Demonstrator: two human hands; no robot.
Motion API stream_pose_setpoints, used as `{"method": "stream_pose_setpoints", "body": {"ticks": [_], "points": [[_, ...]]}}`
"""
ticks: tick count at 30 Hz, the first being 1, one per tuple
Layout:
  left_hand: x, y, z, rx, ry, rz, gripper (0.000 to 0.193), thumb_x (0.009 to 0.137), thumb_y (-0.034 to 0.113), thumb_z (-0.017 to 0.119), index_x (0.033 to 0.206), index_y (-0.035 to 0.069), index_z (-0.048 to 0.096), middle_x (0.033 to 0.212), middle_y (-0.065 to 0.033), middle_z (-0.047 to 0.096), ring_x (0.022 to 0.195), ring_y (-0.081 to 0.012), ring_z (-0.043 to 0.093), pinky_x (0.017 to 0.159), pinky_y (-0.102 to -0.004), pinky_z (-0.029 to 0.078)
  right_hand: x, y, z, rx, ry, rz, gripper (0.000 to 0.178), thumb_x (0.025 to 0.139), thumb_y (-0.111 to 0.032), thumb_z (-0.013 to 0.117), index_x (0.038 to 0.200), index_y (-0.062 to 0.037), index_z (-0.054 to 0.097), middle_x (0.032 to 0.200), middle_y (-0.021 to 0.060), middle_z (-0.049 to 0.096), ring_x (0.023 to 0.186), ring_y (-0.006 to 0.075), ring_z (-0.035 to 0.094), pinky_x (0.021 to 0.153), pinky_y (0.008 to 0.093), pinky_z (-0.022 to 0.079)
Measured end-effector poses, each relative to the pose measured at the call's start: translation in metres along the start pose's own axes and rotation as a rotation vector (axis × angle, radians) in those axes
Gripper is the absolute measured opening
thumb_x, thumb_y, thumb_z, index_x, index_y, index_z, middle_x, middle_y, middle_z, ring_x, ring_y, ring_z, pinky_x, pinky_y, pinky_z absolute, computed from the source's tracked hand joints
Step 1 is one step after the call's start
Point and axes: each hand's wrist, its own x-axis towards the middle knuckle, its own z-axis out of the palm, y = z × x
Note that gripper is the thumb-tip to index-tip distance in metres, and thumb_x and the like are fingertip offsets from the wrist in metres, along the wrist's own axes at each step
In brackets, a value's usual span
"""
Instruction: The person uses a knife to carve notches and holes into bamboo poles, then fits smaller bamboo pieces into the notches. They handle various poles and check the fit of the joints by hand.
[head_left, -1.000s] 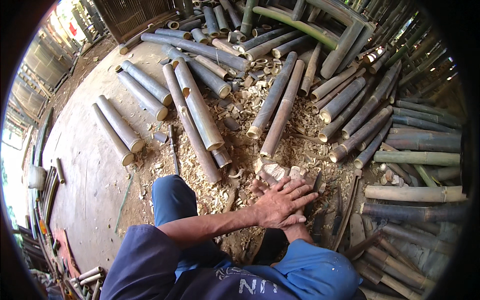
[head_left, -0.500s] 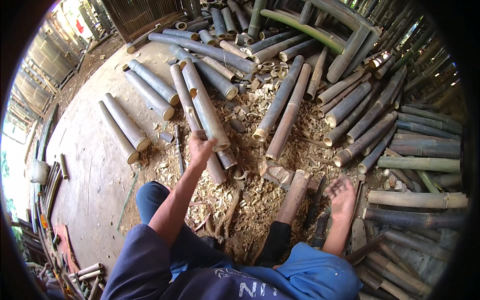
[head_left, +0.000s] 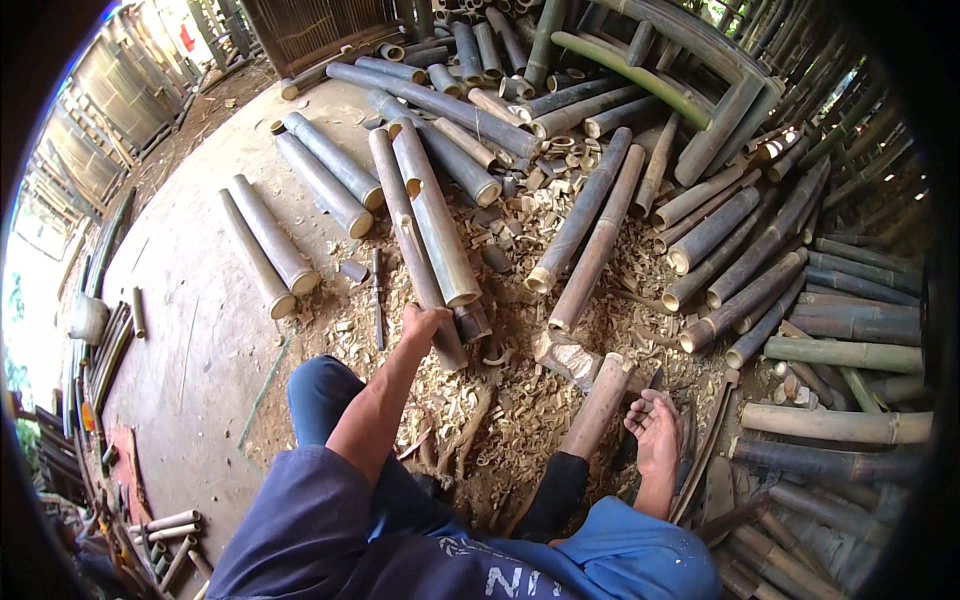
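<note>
My left hand (head_left: 427, 320) is closed around the lower part of a slim bamboo tube (head_left: 408, 235). Beside that tube lies a thicker bamboo tube (head_left: 435, 220) with a notch cut in its side. My right hand (head_left: 655, 425) is raised with the palm up and the fingers loosely curled, holding nothing that I can see. Just left of it a short bamboo piece (head_left: 598, 405) slants up from my dark-covered lower leg (head_left: 553, 492), its far end against a chipped wood block (head_left: 567, 360). A dark blade (head_left: 655, 379) shows partly behind that piece.
Wood chips (head_left: 540, 215) cover the ground ahead. Two pale bamboo tubes (head_left: 268, 232) lie at the left, and another pair (head_left: 591, 225) just right of centre. A narrow dark tool (head_left: 378, 300) lies left of my left hand. Stacked bamboo (head_left: 850, 425) crowds the right side.
The view has shifted a little. My left hand sits slightly lower on the slim tube. My right hand has moved left and nearer to me, closer to the short bamboo piece.
</note>
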Motion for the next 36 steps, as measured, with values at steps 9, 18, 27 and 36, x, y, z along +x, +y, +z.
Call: {"method": "stream_pose_setpoints", "body": {"ticks": [9, 18, 27, 36], "points": [[0.014, 0.030, -0.011, -0.384, 0.027, -0.022, 0.021, 0.069, 0.008, 0.073, 0.084, -0.004, 0.065, 0.084, -0.0146, 0.061, 0.069, -0.0303, 0.064, 0.061, -0.0475, 0.055, -0.011, -0.001, 0.000, -0.071, 0.006, -0.041, 0.023, 0.103, -0.020, 0.056, 0.117, -0.0040, 0.065, 0.092, 0.0064, 0.070, 0.081, 0.0154, 0.067, 0.076, 0.0323, 0.056], [-0.083, 0.100, 0.000, -0.665, -0.852, 0.278, 0.081, 0.072, 0.028, 0.082, 0.139, 0.001, 0.048, 0.123, -0.0158, 0.063, 0.109, -0.0257, 0.063, 0.099, -0.0492, 0.051, -0.014, 0.009, -0.019, -0.084, 0.060, -0.008, 0.024, 0.102, -0.021, 0.057, 0.118, -0.0050, 0.065, 0.092, 0.0053, 0.070, 0.081, 0.0150, 0.066, 0.075, 0.0319, 0.055], [-0.092, 0.087, 0.066, -0.491, -0.644, 0.100, 0.072, 0.073, 0.003, 0.081, 0.136, 0.008, 0.047, 0.113, -0.0086, 0.060, 0.104, -0.0251, 0.063, 0.094, -0.0504, 0.056, -0.017, 0.014, 0.056, -0.485, -0.412, -0.018, 0.059, 0.101, -0.047, 0.061, 0.138, -0.0009, 0.059, 0.121, 0.0142, 0.068, 0.109, 0.0227, 0.065, 0.096, 0.0370, 0.054], [-0.128, 0.067, 0.093, -0.429, -0.995, 0.123, 0.069, 0.072, 0.002, 0.081, 0.133, 0.008, 0.050, 0.115, -0.0079, 0.061, 0.106, -0.0223, 0.062, 0.098, -0.0437, 0.053, -0.042, 0.059, 0.097, -0.342, -0.541, 0.075, 0.079, 0.081, -0.033, 0.083, 0.140, 0.0029, 0.045, 0.118, 0.0109, 0.059, 0.108, 0.0198, 0.058, 0.096, 0.0354, 0.048]]}}
